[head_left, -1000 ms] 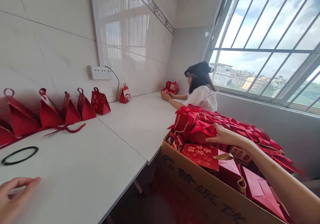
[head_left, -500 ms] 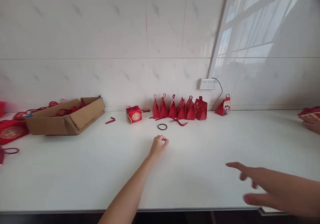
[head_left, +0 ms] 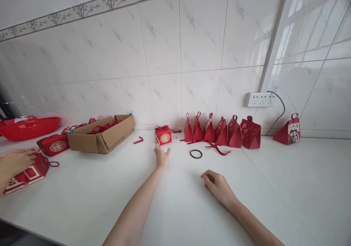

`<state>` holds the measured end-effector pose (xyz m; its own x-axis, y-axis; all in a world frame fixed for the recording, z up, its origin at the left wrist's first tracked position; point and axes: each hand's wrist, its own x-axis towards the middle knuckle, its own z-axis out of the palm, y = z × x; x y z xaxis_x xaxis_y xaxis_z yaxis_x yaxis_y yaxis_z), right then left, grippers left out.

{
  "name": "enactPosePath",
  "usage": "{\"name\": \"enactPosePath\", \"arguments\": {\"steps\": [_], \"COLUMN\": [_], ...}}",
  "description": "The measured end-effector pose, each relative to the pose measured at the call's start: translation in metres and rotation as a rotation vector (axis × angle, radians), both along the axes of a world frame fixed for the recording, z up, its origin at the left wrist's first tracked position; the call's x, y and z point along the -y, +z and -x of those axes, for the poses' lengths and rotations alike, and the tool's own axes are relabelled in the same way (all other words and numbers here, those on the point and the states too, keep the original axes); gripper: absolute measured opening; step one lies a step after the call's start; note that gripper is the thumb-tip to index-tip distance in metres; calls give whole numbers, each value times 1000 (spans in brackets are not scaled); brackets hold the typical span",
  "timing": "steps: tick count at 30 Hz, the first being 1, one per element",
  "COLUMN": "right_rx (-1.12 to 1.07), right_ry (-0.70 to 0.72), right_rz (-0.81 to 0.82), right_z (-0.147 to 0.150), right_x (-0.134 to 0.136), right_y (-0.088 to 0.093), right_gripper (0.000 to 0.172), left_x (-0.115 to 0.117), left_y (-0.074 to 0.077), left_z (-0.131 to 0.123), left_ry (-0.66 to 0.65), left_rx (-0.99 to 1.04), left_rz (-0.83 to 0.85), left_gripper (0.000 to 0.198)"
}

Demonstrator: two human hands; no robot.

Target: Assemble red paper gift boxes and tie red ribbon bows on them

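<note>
My left hand (head_left: 162, 156) reaches to a small red gift box (head_left: 164, 136) with a gold round pattern and a bow on top. Its thumb and fingers are apart, with the fingertips at the box's lower left front; I cannot tell whether they touch it. My right hand (head_left: 216, 183) is loosely closed above the white table, fingers curled, with nothing visible in it. Between the hands and the wall lies a black ring (head_left: 196, 153). Behind that, a red ribbon (head_left: 219, 149) lies before a row of red triangular gift boxes (head_left: 222, 133).
An open cardboard box (head_left: 101, 140) with red ribbons stands left, near a red basin (head_left: 30, 127). Another person's hand (head_left: 19, 161) is on a red box (head_left: 35, 172) at far left. One triangular box (head_left: 287, 132) stands right, near a power strip (head_left: 261, 99).
The view has swung left. My left hand has gone from near the black ring to the small red box. My right hand has moved inward and its spread fingers have curled.
</note>
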<state>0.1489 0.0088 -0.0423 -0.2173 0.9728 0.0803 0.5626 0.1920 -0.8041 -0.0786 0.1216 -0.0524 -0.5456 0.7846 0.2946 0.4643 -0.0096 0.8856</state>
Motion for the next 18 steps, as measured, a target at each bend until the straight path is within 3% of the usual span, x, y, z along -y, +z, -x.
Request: {"name": "enactPosePath", "arguments": {"steps": [6, 13, 18], "right_rx": [-65, -144, -135], "right_ry": [36, 21, -6], "right_rz": [97, 125, 38], "right_z": [-6, -5, -2], "right_x": [-8, -11, -17], "right_y": [-5, -5, -10], "right_gripper": [22, 18, 19], "left_x": [-42, -80, -83], "left_y": [9, 14, 25], "left_z": [-13, -18, -17], "left_ry": [252, 437, 468], "left_rx": [-44, -70, -52], "left_rz": [67, 113, 132], "left_gripper": [99, 108, 111]}}
